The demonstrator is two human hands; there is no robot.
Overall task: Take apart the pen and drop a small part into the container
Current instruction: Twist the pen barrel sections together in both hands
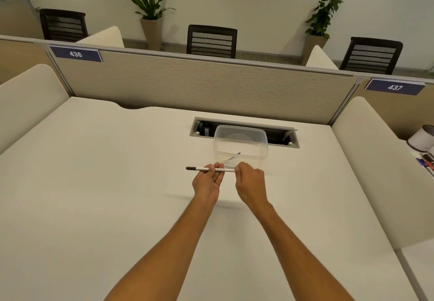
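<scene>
A slim white pen (225, 170) with a black tip at its left end is held level over the white desk (105, 183). My left hand (207, 181), palm up, pinches the barrel near its middle. My right hand (250, 184) closes its fingertips on the pen's right end, which the fingers hide. Just beyond both hands stands a clear plastic container (240, 148) without a lid; a small dark and pale piece (236, 156) lies inside it.
An open cable tray (291, 138) is sunk into the desk behind the container. A beige partition (199, 84) closes the back, with cream side screens to the left and right. A white cup (421, 137) and markers (426, 163) sit on the neighbouring desk at right.
</scene>
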